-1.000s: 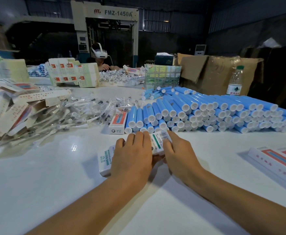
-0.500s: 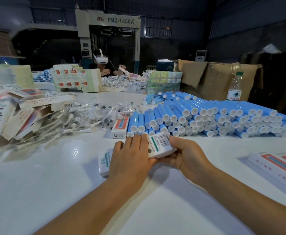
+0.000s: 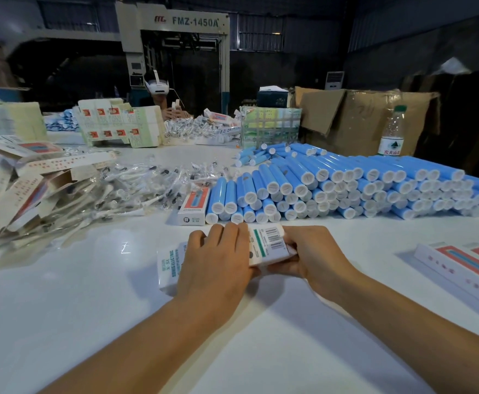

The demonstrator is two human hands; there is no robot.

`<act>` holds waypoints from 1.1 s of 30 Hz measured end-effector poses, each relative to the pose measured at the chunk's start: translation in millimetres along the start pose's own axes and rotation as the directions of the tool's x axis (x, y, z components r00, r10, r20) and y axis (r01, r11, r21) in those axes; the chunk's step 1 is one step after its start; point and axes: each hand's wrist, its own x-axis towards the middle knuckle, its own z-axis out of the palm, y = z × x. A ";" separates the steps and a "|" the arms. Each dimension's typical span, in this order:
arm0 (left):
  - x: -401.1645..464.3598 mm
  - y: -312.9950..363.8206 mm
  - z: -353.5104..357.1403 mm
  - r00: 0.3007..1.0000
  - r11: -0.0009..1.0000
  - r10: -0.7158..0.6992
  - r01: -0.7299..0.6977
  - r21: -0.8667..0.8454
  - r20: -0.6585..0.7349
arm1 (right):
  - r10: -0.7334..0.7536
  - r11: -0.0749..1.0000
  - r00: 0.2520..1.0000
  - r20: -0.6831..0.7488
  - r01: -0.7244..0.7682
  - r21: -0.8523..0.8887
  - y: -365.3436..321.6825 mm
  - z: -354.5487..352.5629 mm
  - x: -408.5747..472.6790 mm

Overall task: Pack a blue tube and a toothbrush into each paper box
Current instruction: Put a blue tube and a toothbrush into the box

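Paper box, tubes, toothbrushes on desk

White paper box (image 3: pixel 269 245) barcode-up mid-desk near front edge; blue tubes (image 3: pixel 346 186) stacked white caps forward behind it toward right edge; bagged toothbrushes (image 3: pixel 136 189) heaped left.

**Right end of the box lifts and its end gets closed**

A second ago the paper box (image 3: pixel 266 245) lay flat under both hands. Now its right end is tipped up off the bench (image 3: pixel 90 308), barcode face showing. The right hand (image 3: pixel 315 257) has slid from on top round to that end, fingers curled over it. The left hand (image 3: pixel 218 263) has edged slightly forward along the box's top.
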 end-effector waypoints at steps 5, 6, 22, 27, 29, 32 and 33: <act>-0.7 2.5 2.6 0.997 0.999 0.034 -0.033 0.019 -0.069 | -0.104 0.982 0.994 -0.024 0.098 -0.162 4.6 2.6 0.5; -0.3 2.1 3.3 0.997 1.000 0.022 -0.020 0.019 -0.067 | -0.110 0.983 0.993 -0.033 0.103 -0.149 5.8 3.8 0.1; 4.6 -1.5 12.2 0.994 0.994 -0.098 0.096 -0.052 -0.047 | -0.496 0.689 0.863 -0.102 0.319 -0.651 12.8 4.9 -0.8; 4.5 1.7 9.2 0.991 0.990 -0.126 0.123 -0.069 -0.038 | -0.571 0.644 0.815 -0.096 0.372 -0.669 19.3 9.9 -2.6; 4.1 2.0 8.2 0.991 0.989 -0.130 0.127 -0.075 -0.044 | -0.597 0.635 0.799 -0.080 0.409 -0.655 19.1 10.7 -4.5; 3.4 2.4 7.1 0.990 0.989 -0.127 0.122 -0.089 -0.059 | -0.631 0.617 0.774 -0.050 0.462 -0.637 17.6 11.1 -7.5; 3.2 2.2 6.8 0.990 0.988 -0.126 0.121 -0.091 -0.061 | -0.631 0.617 0.774 -0.045 0.466 -0.634 17.6 11.1 -8.4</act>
